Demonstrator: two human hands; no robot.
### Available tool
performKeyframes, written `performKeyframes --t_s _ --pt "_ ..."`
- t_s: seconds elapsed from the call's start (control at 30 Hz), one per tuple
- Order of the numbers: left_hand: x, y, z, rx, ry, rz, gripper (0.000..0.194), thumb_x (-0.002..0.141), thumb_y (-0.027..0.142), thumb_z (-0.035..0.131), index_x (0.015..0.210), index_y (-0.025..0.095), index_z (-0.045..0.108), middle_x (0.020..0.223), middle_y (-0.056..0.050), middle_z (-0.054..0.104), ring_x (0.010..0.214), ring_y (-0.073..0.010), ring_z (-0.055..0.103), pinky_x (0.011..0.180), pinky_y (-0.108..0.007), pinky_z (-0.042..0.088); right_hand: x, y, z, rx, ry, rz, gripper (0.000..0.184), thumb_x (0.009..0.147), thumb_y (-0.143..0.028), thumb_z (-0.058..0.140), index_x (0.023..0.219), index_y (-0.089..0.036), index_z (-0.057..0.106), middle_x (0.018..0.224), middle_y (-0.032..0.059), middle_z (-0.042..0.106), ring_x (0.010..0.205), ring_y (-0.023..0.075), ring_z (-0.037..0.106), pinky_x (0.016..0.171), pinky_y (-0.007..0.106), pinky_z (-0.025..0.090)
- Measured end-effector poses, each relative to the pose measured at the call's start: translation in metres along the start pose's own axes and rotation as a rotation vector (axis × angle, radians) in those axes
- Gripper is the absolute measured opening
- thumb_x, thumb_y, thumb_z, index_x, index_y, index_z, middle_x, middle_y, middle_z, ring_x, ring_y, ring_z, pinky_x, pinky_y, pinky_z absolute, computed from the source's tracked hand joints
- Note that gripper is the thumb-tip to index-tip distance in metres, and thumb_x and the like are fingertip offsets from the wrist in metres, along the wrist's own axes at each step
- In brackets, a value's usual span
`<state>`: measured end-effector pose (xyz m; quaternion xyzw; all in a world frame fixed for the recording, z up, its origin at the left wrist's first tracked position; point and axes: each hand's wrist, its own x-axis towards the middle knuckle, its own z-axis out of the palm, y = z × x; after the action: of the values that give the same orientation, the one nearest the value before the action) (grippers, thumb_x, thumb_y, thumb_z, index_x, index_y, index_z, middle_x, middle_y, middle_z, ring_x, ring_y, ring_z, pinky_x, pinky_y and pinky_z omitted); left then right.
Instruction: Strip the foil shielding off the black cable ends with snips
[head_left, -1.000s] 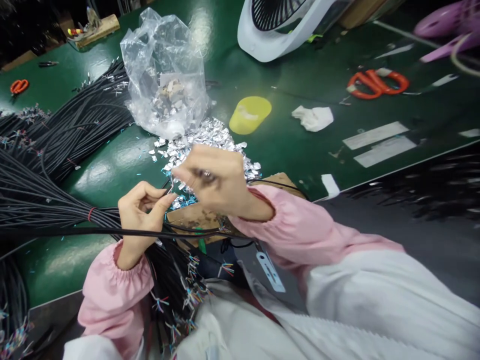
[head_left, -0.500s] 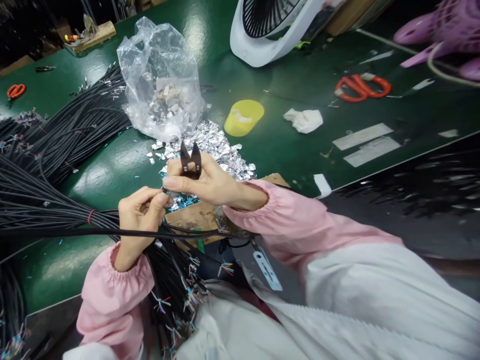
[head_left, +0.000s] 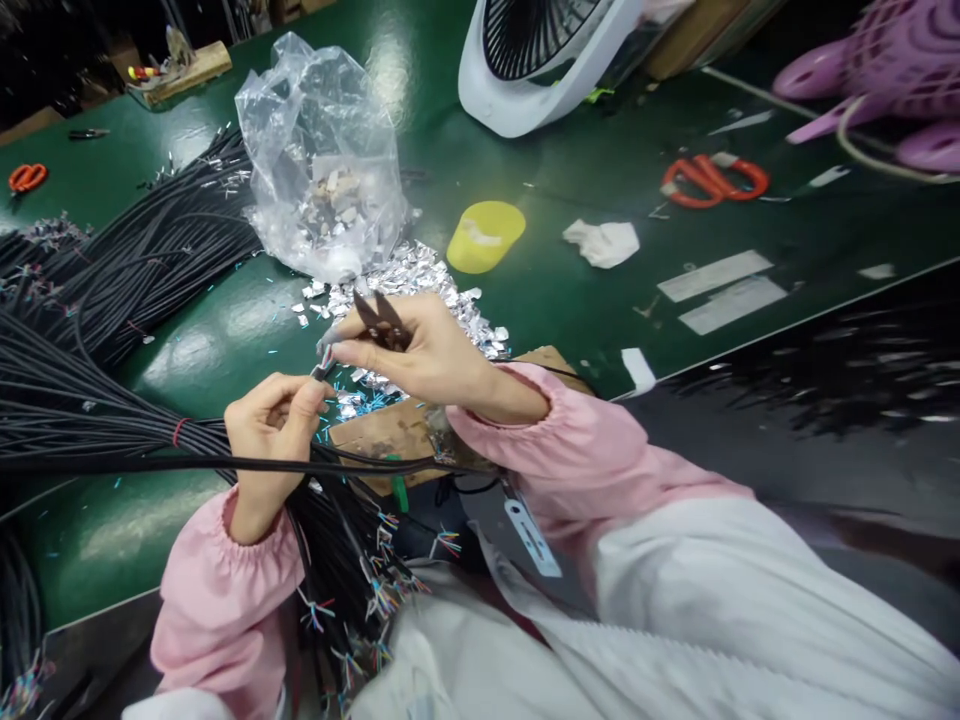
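Note:
My left hand is closed in a pinch on the end of a black cable. Thin coloured wires and a greyish wrap stick out of that end, and the thumb and forefinger of my right hand pinch them. Dark-bladed snips are tucked in my right hand, with the blades pointing up and away. A black cable strand runs across my left wrist. Below my hands hangs a bundle of cables with fanned-out coloured wire ends.
Foil scraps lie beyond my hands, beside a clear plastic bag. A wooden block sits at the table edge. More black cables lie left. Farther right are a yellow cylinder, orange-handled scissors and a white fan.
My right hand has drawn slightly up and away from my left, uncovering the wires and greyish wrap at the cable end. The snips have tilted to the left.

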<state>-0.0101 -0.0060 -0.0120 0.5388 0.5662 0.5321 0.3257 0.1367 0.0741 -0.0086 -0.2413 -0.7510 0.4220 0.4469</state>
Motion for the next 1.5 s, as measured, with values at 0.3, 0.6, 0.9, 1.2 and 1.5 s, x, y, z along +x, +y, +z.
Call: performKeyframes --t_s 0.3,0.6,0.9,1.2,1.5 --pt "0.0 -0.0016 0.0014 0.05 -0.006 0.047 0.023 0.08 0.03 0.06 0.064 0.014 0.065 0.055 0.001 0.055 0.042 -0.0043 0.042 0.039 -0.017 0.032 -0.0025 -0.003 0.002 -0.007 0.06 -0.09 0.01 0.072 -0.018 0.063 0.066 -0.01 0.062 0.056 -0.0036 0.048 0.048 0.0036 0.038 0.043 0.017 0.032" --pt "-0.0004 -0.0022 0.0044 0.052 -0.023 0.035 0.028 0.084 0.031 0.056 0.062 0.014 0.062 0.053 0.002 0.052 0.04 -0.0033 0.039 0.037 -0.016 0.03 -0.0062 -0.0055 0.0037 -0.275 0.093 -0.285 0.011 0.074 -0.011 0.056 0.067 -0.011 0.064 0.058 0.0 0.057 0.053 0.0065 0.047 0.049 0.019 0.037" --pt "0.0003 0.0032 0.004 0.043 0.215 0.213 0.005 0.072 0.014 0.067 0.068 0.015 0.065 0.055 0.004 0.05 0.044 -0.0043 0.045 0.041 -0.017 0.035 -0.0056 -0.0064 -0.0001 -0.126 0.091 0.024 0.027 0.084 -0.028 0.053 0.102 -0.012 0.065 0.085 0.0035 0.067 0.066 0.0084 0.056 0.06 0.021 0.044" --pt "0.0008 0.0021 0.0015 0.183 0.307 0.4 0.013 0.068 0.006 0.07 0.07 0.018 0.065 0.06 0.005 0.055 0.056 -0.0054 0.051 0.05 -0.018 0.039 -0.0061 -0.0087 -0.0024 -0.072 -0.057 -0.061 0.024 0.085 -0.025 0.054 0.09 -0.008 0.071 0.065 0.0031 0.063 0.059 0.0073 0.051 0.054 0.02 0.04" --pt "-0.002 0.0019 0.0018 0.353 0.346 0.45 0.009 0.069 0.011 0.07 0.069 0.018 0.065 0.06 0.003 0.058 0.053 -0.0083 0.049 0.048 -0.023 0.037 -0.0062 -0.0067 -0.0024 -0.036 -0.079 -0.076 0.019 0.084 -0.023 0.057 0.082 -0.011 0.072 0.058 -0.0003 0.06 0.053 0.0059 0.047 0.05 0.018 0.037"
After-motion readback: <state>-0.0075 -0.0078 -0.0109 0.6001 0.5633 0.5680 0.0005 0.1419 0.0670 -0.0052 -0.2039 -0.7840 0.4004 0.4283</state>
